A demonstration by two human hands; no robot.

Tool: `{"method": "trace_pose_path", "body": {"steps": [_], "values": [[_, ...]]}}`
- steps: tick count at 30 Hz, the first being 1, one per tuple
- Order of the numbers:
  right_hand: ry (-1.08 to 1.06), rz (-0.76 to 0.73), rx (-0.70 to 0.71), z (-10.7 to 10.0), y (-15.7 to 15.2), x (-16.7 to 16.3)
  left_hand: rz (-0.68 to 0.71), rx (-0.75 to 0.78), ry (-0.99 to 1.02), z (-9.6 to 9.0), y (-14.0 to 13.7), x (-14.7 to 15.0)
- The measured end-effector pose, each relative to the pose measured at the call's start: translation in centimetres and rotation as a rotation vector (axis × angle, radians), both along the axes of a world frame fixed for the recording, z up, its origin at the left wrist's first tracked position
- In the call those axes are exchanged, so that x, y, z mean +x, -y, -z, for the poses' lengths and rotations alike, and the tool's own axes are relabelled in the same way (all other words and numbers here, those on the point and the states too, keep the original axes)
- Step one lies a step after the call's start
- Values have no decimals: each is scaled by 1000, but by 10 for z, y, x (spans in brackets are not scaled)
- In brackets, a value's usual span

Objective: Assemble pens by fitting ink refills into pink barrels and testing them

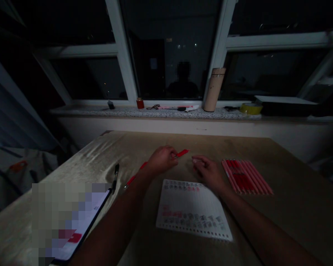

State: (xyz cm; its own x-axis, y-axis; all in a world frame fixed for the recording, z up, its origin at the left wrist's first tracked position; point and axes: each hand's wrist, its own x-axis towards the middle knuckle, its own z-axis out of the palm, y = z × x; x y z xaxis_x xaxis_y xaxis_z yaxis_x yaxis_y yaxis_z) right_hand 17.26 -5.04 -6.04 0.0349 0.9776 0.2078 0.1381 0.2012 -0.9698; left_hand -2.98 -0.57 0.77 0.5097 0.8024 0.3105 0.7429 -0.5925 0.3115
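My left hand is closed on a red pen, whose red end points right above the sheet. My right hand sits a short way to its right, with fingers curled and thumb and forefinger close together; whatever may be between them is too dark to make out. Below both hands lies a lined sheet with a perforated lower edge and rows of black and red marks. Another red pen lies beside my left forearm, partly hidden by it. To the right, several pink and red pens lie side by side.
A black pen and a lit phone or tablet lie on the left of the table. Along the windowsill stand a small red jar, a beige flask and a roll of yellow tape.
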Motion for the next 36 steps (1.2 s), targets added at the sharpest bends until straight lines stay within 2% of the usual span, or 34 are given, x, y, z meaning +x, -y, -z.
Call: {"method": "trace_pose_path", "body": {"steps": [3,6,9,12,14,16,19,22,28,36], "values": [[-332,-84,-61,-2,-2,-7,155,32,5,18,8,23],[-522,-62,-104,2,-3,-8,235,57,105,36,8,27],[-690,8,-124,5,-5,-1,195,51,268,50,2,25],[-806,54,-146,7,-8,8,114,-111,434,60,-6,22],[-845,56,-158,9,-10,12,23,-301,628,65,-11,21],[-861,46,-154,10,-12,15,-9,-462,818,69,-14,20],[-850,38,-153,11,-13,15,3,-582,998,75,-15,20],[-851,37,-184,11,-13,15,-18,-627,1071,81,-14,21],[-911,47,-269,10,-15,18,-12,-636,1090,91,-14,22],[-871,21,-244,11,-14,18,0,-630,1084,86,-10,21]]}}
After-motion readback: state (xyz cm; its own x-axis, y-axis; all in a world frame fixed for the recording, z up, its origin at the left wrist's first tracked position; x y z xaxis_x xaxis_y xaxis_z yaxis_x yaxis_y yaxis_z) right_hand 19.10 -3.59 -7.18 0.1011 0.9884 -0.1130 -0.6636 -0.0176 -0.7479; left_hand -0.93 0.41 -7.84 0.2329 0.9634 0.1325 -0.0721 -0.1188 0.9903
